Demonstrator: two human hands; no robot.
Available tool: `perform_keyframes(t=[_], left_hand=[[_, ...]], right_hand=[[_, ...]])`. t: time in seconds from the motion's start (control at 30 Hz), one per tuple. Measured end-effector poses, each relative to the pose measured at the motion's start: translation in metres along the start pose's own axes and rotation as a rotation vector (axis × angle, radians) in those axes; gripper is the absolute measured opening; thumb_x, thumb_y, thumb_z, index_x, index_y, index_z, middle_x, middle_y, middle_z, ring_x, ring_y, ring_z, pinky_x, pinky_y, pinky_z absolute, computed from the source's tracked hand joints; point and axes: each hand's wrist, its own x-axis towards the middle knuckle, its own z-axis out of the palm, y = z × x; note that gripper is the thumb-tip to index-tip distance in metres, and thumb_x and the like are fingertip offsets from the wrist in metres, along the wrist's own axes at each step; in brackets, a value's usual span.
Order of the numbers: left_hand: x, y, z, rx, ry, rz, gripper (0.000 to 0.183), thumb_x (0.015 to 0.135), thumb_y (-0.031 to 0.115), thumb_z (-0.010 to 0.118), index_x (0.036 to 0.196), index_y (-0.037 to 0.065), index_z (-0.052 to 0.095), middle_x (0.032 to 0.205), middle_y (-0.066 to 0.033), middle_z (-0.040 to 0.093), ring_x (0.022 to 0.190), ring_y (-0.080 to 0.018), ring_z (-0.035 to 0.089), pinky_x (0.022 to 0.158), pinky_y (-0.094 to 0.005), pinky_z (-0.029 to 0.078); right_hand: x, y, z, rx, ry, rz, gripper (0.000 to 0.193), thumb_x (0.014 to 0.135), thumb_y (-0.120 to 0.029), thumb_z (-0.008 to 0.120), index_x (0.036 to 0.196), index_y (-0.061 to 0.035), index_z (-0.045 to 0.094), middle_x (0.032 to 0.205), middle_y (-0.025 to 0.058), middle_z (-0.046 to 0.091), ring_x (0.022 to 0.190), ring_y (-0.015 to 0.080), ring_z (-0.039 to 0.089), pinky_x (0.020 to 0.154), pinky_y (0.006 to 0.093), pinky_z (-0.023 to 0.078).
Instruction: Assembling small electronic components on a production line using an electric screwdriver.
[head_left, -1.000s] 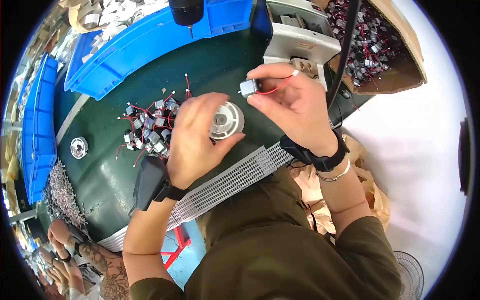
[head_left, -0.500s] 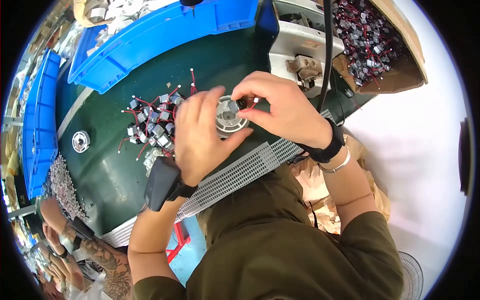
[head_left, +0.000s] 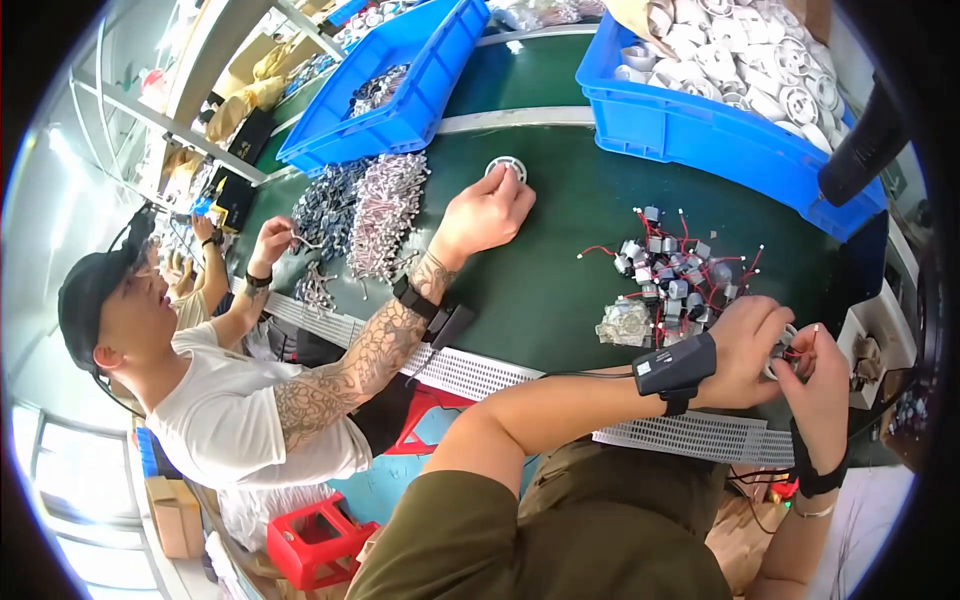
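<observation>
At the right of the green bench, my left hand (head_left: 742, 352) is closed around the edge of a white round housing (head_left: 779, 367), mostly hidden by my fingers. Over it, my right hand (head_left: 822, 385) pinches a small motor whose red wires (head_left: 794, 351) and white plug stick out; its body is largely covered. Just left of my hands lies a heap of small grey motors (head_left: 675, 270) with red leads. A crumpled clear plastic bag (head_left: 622, 323) touches the heap's near left side.
A blue crate (head_left: 640, 125) of white round parts stands behind. Left of me, a co-worker's hand (head_left: 490, 212) grips another white housing (head_left: 507, 166), near piles of small wired parts (head_left: 385, 215). Another blue crate (head_left: 425, 95) stands beyond. Red stool (head_left: 318, 540) below; dark post (head_left: 865, 150) at right.
The view has swung left, bringing the co-worker into sight and placing my hands at the right. My left hand has closed in on the housing; my right still pinches the motor.
</observation>
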Motion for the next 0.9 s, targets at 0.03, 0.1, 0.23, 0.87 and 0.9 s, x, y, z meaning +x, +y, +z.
perform_keyframes(t=[0.03,0.1,0.23,0.87,0.9], left_hand=[[-0.001,0.000,0.000,-0.014,0.057,0.083,0.062,0.060,0.008,0.070,0.115,-0.005,0.043,0.111,-0.0233,0.048,0.102,-0.0412,0.048,0.088,-0.0461,0.041],[-0.002,-0.005,-0.002,-0.032,0.010,0.073,0.062,0.060,0.007,0.069,0.116,-0.005,0.043,0.111,-0.0234,0.047,0.102,-0.0411,0.048,0.088,-0.0459,0.041],[0.002,-0.010,-0.006,-0.031,-0.020,0.075,0.066,0.058,0.009,0.074,0.115,-0.004,0.043,0.109,-0.0212,0.048,0.100,-0.0395,0.049,0.086,-0.0444,0.041],[0.001,-0.010,-0.004,0.030,0.053,0.052,0.063,0.052,0.013,0.081,0.105,-0.001,0.051,0.100,-0.0149,0.048,0.088,-0.0332,0.051,0.075,-0.0406,0.043],[0.002,-0.010,-0.003,0.029,0.054,0.051,0.063,0.052,0.013,0.081,0.105,-0.001,0.051,0.100,-0.0149,0.048,0.088,-0.0332,0.051,0.075,-0.0406,0.043]], right_hand=[[0.001,-0.002,0.000,-0.063,0.014,-0.039,0.027,0.068,0.002,0.067,0.084,-0.0015,0.046,0.073,0.0067,0.047,0.058,0.0175,0.041,0.055,0.0309,0.038],[0.003,-0.007,-0.001,-0.147,0.025,-0.077,0.027,0.067,0.003,0.067,0.083,-0.0011,0.045,0.072,0.0085,0.046,0.058,0.0190,0.041,0.055,0.0309,0.037],[0.004,-0.008,-0.003,-0.156,0.039,-0.064,0.026,0.067,0.004,0.067,0.083,-0.0015,0.046,0.073,0.0082,0.046,0.060,0.0184,0.042,0.056,0.0303,0.038],[0.003,0.003,0.008,-0.270,0.170,-0.299,0.020,0.072,0.005,0.064,0.086,0.0002,0.050,0.080,0.0093,0.051,0.067,0.0185,0.050,0.061,0.0271,0.041],[0.004,0.007,0.000,-0.150,0.057,-0.181,0.021,0.072,0.005,0.064,0.086,0.0002,0.050,0.083,0.0105,0.052,0.070,0.0216,0.052,0.063,0.0291,0.042]])
